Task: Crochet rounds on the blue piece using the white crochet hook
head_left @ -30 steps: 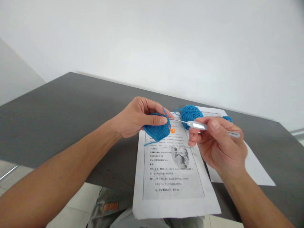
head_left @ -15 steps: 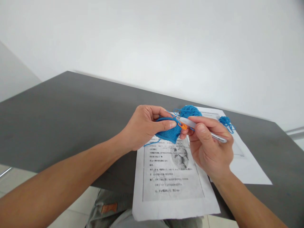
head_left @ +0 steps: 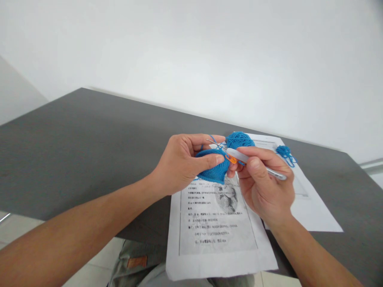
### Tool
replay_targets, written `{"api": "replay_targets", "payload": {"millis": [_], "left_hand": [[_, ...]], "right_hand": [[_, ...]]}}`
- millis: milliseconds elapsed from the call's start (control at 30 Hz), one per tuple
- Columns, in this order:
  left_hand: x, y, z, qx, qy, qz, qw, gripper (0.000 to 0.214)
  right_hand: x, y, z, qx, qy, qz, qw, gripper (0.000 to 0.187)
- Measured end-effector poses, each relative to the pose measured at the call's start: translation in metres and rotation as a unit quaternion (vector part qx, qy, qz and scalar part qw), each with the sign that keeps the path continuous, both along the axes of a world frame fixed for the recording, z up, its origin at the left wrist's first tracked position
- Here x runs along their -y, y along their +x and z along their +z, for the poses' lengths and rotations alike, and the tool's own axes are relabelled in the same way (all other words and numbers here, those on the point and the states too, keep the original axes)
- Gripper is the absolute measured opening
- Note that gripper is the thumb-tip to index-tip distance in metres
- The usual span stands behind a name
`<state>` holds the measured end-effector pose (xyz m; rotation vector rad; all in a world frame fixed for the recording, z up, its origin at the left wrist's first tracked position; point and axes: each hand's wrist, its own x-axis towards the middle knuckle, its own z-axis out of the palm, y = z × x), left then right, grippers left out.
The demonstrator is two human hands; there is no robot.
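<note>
Item one: our left hand (head_left: 184,163), closed, thumb laid across the front of a blue crochet piece (head_left: 213,172) and the fingers curled behind it, so the piece is pinched and held just above the desk (head_left: 74,151).

Item two: our right hand (head_left: 265,189), closed in a pencil grip on a crochet hook (head_left: 237,154). Thumb and forefinger press its pale handle, the metal tail sticks out past the knuckles to the right, and the thin shaft runs left over the top edge of the crochet piece. The two hands touch or very nearly touch at the work.

Item three: an orange stitch marker (head_left: 231,159), hanging at the right edge of the crochet piece, between the two thumbs.

Item four: a blue yarn ball (head_left: 239,139), on the desk just behind the hands, with strands leading towards the work.

Item five: a small blue yarn tangle (head_left: 285,153), to the right of the ball, apart from it.

Item six: a printed sheet (head_left: 215,227), flat under the hands, its near edge overhanging the desk.

Item seven: a second sheet (head_left: 312,213), partly under the first, carrying the ball and the tangle.

Item eight: grey trousers (head_left: 134,263), below the desk edge.
</note>
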<state>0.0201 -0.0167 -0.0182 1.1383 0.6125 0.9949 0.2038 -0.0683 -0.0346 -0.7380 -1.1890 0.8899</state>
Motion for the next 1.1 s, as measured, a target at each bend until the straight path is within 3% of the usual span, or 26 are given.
{"api": "replay_targets", "payload": {"millis": [433, 800, 1100], "left_hand": [[0.002, 0.001, -0.002, 0.01, 0.011, 0.001, 1.0, 0.041], [0.005, 0.001, 0.002, -0.052, 0.044, 0.038, 0.997, 0.038], [0.006, -0.001, 0.003, -0.067, 0.065, 0.039, 0.995, 0.039]], "right_hand": [[0.001, 0.006, 0.004, 0.024, -0.012, 0.03, 0.999, 0.018], [0.002, 0.01, 0.003, 0.052, 0.019, -0.016, 0.998, 0.015], [0.005, 0.024, 0.006, 0.118, 0.022, -0.012, 0.993, 0.014]]}}
